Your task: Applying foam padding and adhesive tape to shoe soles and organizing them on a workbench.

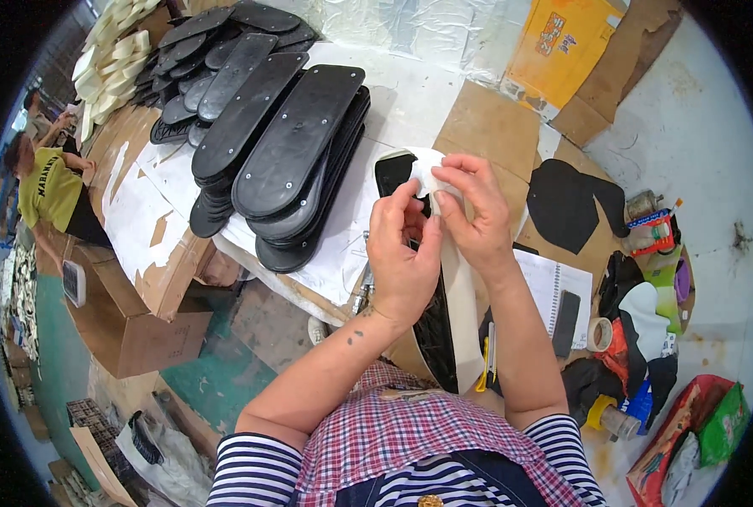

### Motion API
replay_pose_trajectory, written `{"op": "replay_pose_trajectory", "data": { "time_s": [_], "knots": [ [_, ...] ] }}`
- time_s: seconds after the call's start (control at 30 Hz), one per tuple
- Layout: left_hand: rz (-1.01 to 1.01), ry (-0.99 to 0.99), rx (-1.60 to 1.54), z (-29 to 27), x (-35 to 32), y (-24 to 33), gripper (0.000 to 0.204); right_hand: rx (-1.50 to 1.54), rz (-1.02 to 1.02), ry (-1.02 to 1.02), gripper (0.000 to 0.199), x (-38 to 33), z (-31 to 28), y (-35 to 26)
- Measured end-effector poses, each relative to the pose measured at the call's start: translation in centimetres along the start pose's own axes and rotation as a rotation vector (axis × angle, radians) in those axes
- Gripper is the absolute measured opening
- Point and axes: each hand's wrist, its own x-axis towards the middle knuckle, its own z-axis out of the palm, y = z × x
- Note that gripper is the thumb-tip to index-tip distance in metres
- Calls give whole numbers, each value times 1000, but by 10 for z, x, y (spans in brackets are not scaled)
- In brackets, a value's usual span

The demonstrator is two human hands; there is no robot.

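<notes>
A long padded piece with a white, foam-like side [462, 317] and a dark, glossy cover [435, 334] stretches from my apron up to the worktable. My right hand [478, 211] pinches its white rounded far end with thumb and fingertips. Close beside it, my left hand [404, 258] has its fingers curled in a pinch at the edge where black meets white. The cover's black tip [393, 173] shows just beyond the left fingers. What lies between the left fingertips is partly hidden.
Stacks of long black plates with rounded ends [300, 135] fill the table's left. White foam pieces [110, 76] are heaped behind. To the right lie a notebook [537, 279], a phone [566, 321], a tape roll [599, 334] and a yellow cutter [484, 372]. Another person [51, 190] stands far left.
</notes>
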Motion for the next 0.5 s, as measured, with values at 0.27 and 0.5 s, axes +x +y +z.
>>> {"op": "replay_pose_trajectory", "data": {
  "time_s": [0.27, 0.5],
  "knots": [
    [-41, -28, -9, 0, -1, 3, 36, 136, 83, 57, 30, -12, 6, 6],
    [-119, -52, -31, -5, 5, 5, 38, 176, 187, 25, 29, -12, 10, -3]
  ]
}}
